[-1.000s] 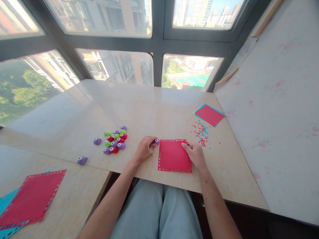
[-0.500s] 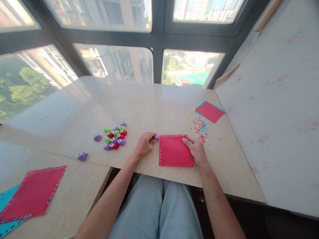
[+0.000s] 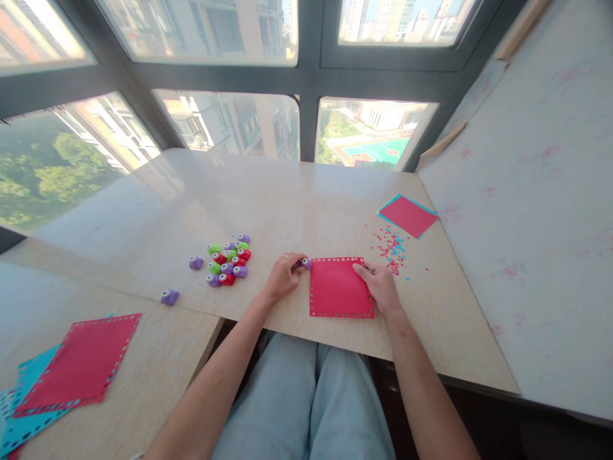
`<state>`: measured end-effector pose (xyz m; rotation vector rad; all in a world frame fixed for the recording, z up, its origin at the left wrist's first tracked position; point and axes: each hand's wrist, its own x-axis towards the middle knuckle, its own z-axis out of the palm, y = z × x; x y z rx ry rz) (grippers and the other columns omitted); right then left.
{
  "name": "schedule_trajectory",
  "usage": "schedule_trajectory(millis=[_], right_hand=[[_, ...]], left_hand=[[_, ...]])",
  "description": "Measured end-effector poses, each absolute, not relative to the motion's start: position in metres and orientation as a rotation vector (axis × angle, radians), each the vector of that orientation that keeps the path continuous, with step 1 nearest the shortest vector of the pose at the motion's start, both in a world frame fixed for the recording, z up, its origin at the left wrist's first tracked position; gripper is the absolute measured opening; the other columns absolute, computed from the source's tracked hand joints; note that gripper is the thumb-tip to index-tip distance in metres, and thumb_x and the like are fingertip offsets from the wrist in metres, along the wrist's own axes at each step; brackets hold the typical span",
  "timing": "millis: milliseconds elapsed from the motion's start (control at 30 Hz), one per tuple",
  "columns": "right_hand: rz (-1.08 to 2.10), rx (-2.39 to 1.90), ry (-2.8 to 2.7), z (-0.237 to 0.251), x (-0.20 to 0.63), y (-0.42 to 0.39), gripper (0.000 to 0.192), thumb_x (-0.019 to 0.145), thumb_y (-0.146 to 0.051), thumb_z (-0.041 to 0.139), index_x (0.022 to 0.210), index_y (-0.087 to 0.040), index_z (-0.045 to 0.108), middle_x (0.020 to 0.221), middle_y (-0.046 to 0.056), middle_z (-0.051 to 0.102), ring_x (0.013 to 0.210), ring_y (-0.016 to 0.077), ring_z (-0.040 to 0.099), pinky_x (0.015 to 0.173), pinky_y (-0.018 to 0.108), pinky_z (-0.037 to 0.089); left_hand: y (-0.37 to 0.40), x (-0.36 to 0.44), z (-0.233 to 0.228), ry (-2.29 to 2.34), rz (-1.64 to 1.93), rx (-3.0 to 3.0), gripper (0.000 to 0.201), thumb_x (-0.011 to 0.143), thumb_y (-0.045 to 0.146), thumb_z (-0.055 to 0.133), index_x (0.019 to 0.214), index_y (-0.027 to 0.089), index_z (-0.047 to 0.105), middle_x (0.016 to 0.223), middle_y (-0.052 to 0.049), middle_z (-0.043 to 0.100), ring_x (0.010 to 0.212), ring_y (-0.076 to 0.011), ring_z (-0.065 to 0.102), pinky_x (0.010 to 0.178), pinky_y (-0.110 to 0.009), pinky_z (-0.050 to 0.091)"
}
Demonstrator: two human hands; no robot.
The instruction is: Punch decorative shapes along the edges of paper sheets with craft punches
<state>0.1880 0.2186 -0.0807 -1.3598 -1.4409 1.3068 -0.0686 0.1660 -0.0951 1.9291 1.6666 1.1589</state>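
From the head camera, a red paper square [image 3: 341, 287] lies flat on the beige marble table [image 3: 297, 198], close to the near edge, with a row of small punched holes running along its border. The left hand [image 3: 283, 276] sits at the sheet's far left corner, its fingers curled around a small purple punch [image 3: 305, 262] that touches that corner; the grip looks closed, though the punch is so small here that I cannot tell how firmly it is pinched. A ring shows on one finger of that hand. The right hand [image 3: 382, 285] rests on the sheet's right edge near the far right corner, fingers bent and pressing down on the paper, the thumb lying on the red surface.

To the left of the left hand is a cluster of punches [image 3: 228, 260] (green, red and purple, packed close together), with one lone purple punch [image 3: 195, 262] just beside the group and another stray purple punch [image 3: 169, 296] nearer the table's edge. Beyond the right hand, paper confetti [image 3: 391, 246] in red and blue is scattered on the table, and farther back lies a second red sheet [image 3: 408, 216] over a blue one. On the lower table at left, a punched red sheet [image 3: 81, 361] sits on top of blue sheets [image 3: 23, 418]. The person's light blue trousers [image 3: 306, 402] fill the gap below the table edge.
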Motion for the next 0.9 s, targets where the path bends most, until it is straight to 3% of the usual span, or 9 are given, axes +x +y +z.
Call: schedule_trajectory(millis=[900], right_hand=[[1.347, -1.338, -1.417, -0.0785, 0.1879, 0.2179, 0.046, 0.072, -0.054, 0.071, 0.091, -0.013, 0.076, 0.076, 0.008, 0.075, 0.062, 0.0217, 0.067, 0.053, 0.028, 0.048]], left_hand=[[0.1695, -0.0703, -0.0981, 1.671, 1.165, 1.87, 0.027, 0.078, 0.006, 0.059, 0.102, 0.018, 0.064, 0.09, -0.005, 0.068, 0.083, -0.0177, 0.063, 0.076, -0.03, 0.05]])
